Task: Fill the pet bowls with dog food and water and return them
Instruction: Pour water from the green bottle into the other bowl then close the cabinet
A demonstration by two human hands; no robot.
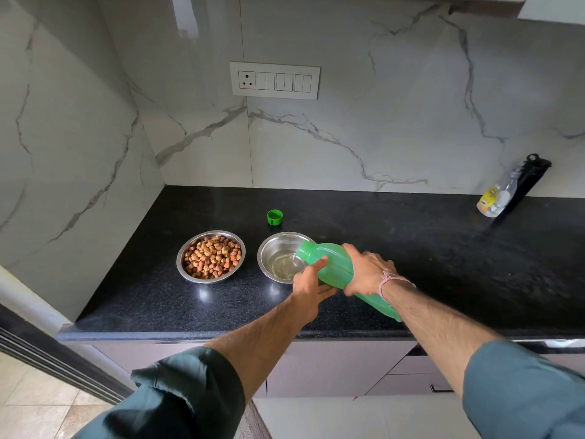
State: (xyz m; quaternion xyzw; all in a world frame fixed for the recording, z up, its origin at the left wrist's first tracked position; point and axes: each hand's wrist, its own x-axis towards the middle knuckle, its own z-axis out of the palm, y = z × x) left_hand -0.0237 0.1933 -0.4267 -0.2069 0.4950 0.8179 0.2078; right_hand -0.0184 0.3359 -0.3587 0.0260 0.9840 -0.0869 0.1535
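Two steel bowls stand side by side on the black countertop (411, 236). The left bowl (211, 256) holds brown dog food. The right bowl (278, 248) has some water in it. A green plastic bottle (332, 264) is tilted over the right bowl, its open mouth at the bowl's right rim with water running out. My right hand (367, 274) grips the bottle's middle from above. My left hand (311, 286) holds the bottle from below near its neck, thumb on its side. The bottle's green cap (274, 217) lies on the counter behind the bowls.
A clear bottle with a yellow label (493, 201) and a black object (528, 179) lean against the marble wall at the far right. A socket and switch panel (274, 80) sits on the back wall. Drawers are below the counter edge.
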